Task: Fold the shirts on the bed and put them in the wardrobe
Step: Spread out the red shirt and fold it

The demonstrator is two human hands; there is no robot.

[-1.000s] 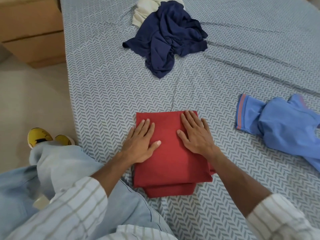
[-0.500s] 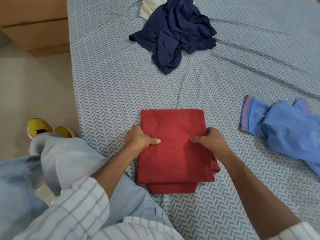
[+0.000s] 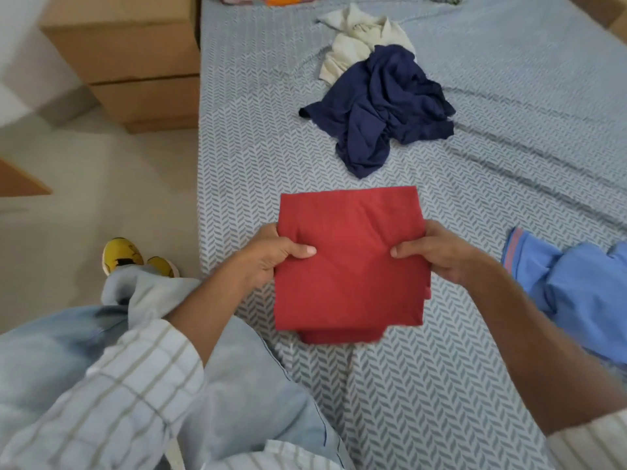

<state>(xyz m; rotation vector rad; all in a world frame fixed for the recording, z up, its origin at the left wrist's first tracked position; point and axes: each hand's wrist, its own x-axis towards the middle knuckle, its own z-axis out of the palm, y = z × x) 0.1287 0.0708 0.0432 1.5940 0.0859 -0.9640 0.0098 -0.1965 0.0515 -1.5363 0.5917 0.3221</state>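
The folded red shirt (image 3: pixel 351 262) is gripped at both side edges: left hand (image 3: pixel 268 257) on the left edge, right hand (image 3: pixel 437 254) on the right, each thumb laid on top, the other fingers tucked under and hidden. Both grips are closed on the fabric. The shirt is held low over the bed (image 3: pixel 509 171), near its front edge; whether its lower end rests on the sheet cannot be told. A narrower under-layer is seen sticking out at the bottom.

Step judged: folded shirt being picked up for the wardrobe, which is not in view. To do it well, the bundle is best kept flat and level, all layers pinched together so the lower fold is not dropped open. Support from underneath is advised, since soft cloth sags in the middle.

Further out, unfolded shirts are left on the bed: a navy shirt (image 3: pixel 383 103) lying partly over a cream shirt (image 3: pixel 356 42), well apart from the hands, and a light blue shirt (image 3: pixel 576 293) near the right forearm. Most of the task is judged undone.
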